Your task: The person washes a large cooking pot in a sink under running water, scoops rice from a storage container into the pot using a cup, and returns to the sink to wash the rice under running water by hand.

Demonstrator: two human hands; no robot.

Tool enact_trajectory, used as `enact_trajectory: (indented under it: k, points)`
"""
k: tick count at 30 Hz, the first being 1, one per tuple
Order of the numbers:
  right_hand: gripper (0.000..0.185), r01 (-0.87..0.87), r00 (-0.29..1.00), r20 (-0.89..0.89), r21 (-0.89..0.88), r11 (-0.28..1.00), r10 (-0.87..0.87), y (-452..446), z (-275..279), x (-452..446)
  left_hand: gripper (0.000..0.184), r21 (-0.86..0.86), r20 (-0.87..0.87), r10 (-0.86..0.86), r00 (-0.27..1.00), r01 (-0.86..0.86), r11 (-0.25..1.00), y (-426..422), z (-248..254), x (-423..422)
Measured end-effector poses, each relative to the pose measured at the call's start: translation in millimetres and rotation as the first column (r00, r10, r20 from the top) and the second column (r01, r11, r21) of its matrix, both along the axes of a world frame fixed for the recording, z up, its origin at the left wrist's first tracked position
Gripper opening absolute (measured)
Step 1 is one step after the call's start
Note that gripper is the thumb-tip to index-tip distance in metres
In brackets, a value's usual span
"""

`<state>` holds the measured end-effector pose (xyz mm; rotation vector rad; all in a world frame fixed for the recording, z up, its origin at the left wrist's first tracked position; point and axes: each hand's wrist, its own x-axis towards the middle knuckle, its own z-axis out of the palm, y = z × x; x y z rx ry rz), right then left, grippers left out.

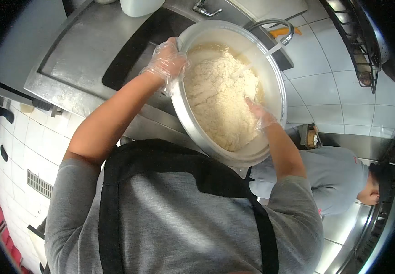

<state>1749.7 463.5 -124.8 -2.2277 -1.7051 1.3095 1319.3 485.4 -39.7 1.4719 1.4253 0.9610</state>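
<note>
A large, round metal pot stands tilted over the sink, holding a heap of wet, pale grains that look like rice, with cloudy liquid around the edge. My left hand, in a clear plastic glove, is closed around the pot's rim on the left side. On the right, my right hand, also gloved, reaches inside the pot. Its fingers stretch into the grains, and their tips are partly buried. A curved faucet hangs over the pot's upper right rim, its pale spout end pointing inward.
The dark sink basin and steel counter lie to the left. A second tap and a white container are at the back. An orange-handled object lies beside the faucet. Another person in grey bends at the right.
</note>
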Motion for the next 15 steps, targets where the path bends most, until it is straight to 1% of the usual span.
enact_trajectory:
  k: [1, 2, 3, 4, 6, 7, 9, 10, 11, 12, 13, 15]
  points:
    - [0.071, 0.057, 0.972, -0.228, -0.011, 0.998, -0.058, -6.3, -29.0, 13.2, 0.043, 0.016, 0.003, 0.023, 1.000, -0.023, 1.000, -2.2, -1.0, 1.8]
    - [0.070, 0.121, 0.917, -0.378, -0.038, 0.992, -0.126, -8.5, -27.3, 7.9, 0.043, 0.012, 0.017, 0.016, 1.000, -0.016, 1.000, -3.4, 0.1, 1.6]
    - [0.070, 0.179, 0.834, -0.516, -0.082, 0.980, -0.195, -10.7, -25.1, 2.2, 0.043, 0.009, 0.029, 0.009, 1.000, -0.009, 1.000, -4.2, 2.8, 0.3]
    - [0.070, 0.249, 0.762, -0.583, -0.137, 0.959, -0.282, -15.8, 3.7, -31.1, 0.043, 0.006, 0.036, -0.002, 0.999, 0.001, 1.000, -4.5, 3.5, -1.0]
    - [0.070, 0.090, 0.911, -0.407, 0.049, 0.995, -0.062, -3.6, 17.5, -34.2, 0.043, -0.007, 0.034, 0.007, 0.999, -0.007, 1.000, -2.6, 1.2, -0.1]
    - [0.069, -0.208, 0.972, -0.068, 0.209, 0.956, 0.226, 18.3, 15.5, -8.7, 0.043, -0.015, 0.030, 0.010, 1.000, -0.009, 1.000, -2.0, 0.1, 0.8]
    - [0.069, -0.222, 0.965, 0.185, 0.186, 0.957, 0.188, 24.0, 26.0, -10.2, 0.044, -0.008, -0.002, 0.021, 1.000, -0.021, 1.000, -2.7, -0.5, 2.6]
    - [0.069, 0.092, 0.991, 0.091, 0.084, 0.992, -0.100, 9.7, 56.3, -39.9, 0.044, -0.003, -0.019, 0.024, 1.000, -0.024, 1.000, -2.8, -0.7, 1.7]
    - [0.068, 0.230, 0.971, 0.080, -0.022, 0.973, -0.227, -6.5, 63.6, -53.4, 0.045, -0.007, -0.012, 0.017, 1.000, -0.017, 1.000, -2.8, -0.9, 0.3]
    - [0.067, 0.364, 0.931, 0.090, -0.120, 0.924, -0.355, -22.7, 70.7, -66.8, 0.045, -0.010, -0.001, 0.011, 1.000, -0.011, 1.000, -2.4, -1.0, -0.3]
    - [0.066, 0.337, 0.939, 0.145, -0.198, 0.920, -0.313, -38.9, 67.7, -69.8, 0.045, -0.014, 0.012, 0.005, 1.000, -0.005, 1.000, -2.4, -1.2, -0.4]
    - [0.064, 0.336, 0.932, -0.003, -0.370, 0.866, -0.363, -59.3, 66.8, -91.4, 0.047, -0.026, 0.005, -0.001, 1.000, 0.001, 1.000, -5.5, 5.8, -1.5]
